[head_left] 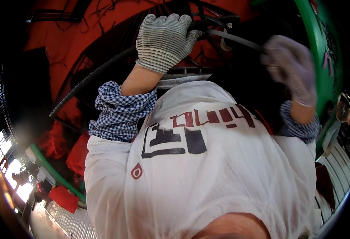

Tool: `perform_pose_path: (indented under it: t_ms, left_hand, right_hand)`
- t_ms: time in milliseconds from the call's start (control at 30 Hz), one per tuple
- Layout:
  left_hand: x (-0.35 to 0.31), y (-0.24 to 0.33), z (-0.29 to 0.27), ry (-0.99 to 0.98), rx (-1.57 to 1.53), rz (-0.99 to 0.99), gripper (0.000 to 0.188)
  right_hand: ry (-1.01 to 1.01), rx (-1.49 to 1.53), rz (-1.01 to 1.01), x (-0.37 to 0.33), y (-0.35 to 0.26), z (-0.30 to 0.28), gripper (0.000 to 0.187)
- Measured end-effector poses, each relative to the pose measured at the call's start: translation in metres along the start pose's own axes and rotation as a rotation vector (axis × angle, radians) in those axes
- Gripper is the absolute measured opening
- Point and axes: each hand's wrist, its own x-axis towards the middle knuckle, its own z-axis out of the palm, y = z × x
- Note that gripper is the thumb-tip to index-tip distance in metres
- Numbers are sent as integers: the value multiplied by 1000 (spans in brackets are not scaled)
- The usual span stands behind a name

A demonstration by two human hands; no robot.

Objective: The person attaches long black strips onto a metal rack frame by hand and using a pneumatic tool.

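My left hand (163,42), in a grey-and-white striped knit glove, is closed over the upper edge of a dark curved frame (91,81). Its fingers point away from me and the thumb lies to the right. The frame's long rim looks wrapped and ridged. From beside the left thumb, a flat grey strip (238,40) runs to the right. At its far end is my right hand (290,67), gloved too and smeared by motion, apparently closed on the strip; its fingertips are hard to make out. The frame's lower part is hidden in shadow and behind my white clothing.
A red surface (111,16) with scattered dark scraps lies beyond the frame. Along the right curves a green rim (314,40), and a green edge (55,175) shows at lower left. Near it hangs a red cloth (63,198). Dark shadow covers much of the sides.
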Motion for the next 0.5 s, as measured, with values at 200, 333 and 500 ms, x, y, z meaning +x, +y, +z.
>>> perform_pose_path:
  t_ms: [200,333,500]
  left_hand:
    - [5,-4,5,36,77,-22,30]
    - [32,1,-12,-83,-35,-70,29]
    - [31,-14,-15,-45,51,-92,26]
  right_hand:
    - [1110,-1246,-111,-152,48,-220,40]
    - [615,-1792,637,-372,211,-346,36]
    - [639,-1139,960,-327,268,-164,46]
